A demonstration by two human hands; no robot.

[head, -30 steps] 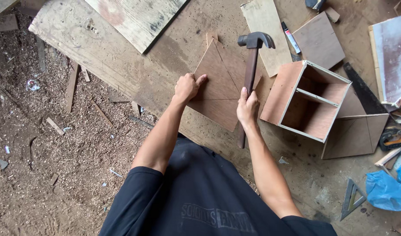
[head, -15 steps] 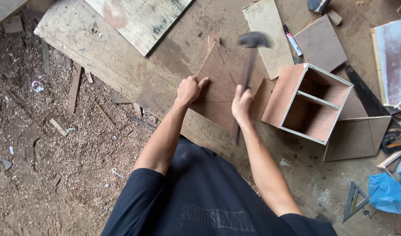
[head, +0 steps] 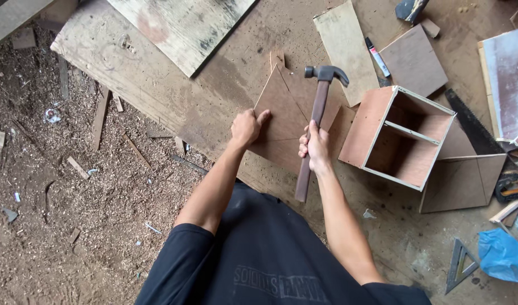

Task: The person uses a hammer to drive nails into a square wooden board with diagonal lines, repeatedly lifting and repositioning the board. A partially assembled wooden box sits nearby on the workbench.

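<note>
My right hand (head: 315,148) grips the wooden handle of a claw hammer (head: 317,113), whose dark steel head hangs over a brown plywood panel (head: 284,116). This panel lies flat on a big worn board (head: 213,90) that serves as the work surface. My left hand (head: 246,127) is closed at the panel's left edge, thumb on top, pressing it down. Right of the hammer stands an open plywood box (head: 397,138) with a pale inner divider.
A hand saw (head: 473,127), a marker pen (head: 377,56), loose plywood offcuts (head: 345,48), a metal set square (head: 458,265) and a blue plastic bag (head: 505,254) lie to the right. Sawdust and wood scraps (head: 78,167) cover the ground on the left.
The hammer swung down onto the panel half a second ago and is now raised again, with its head a little lower on the panel than a second ago. My left hand stayed at the panel's edge.
</note>
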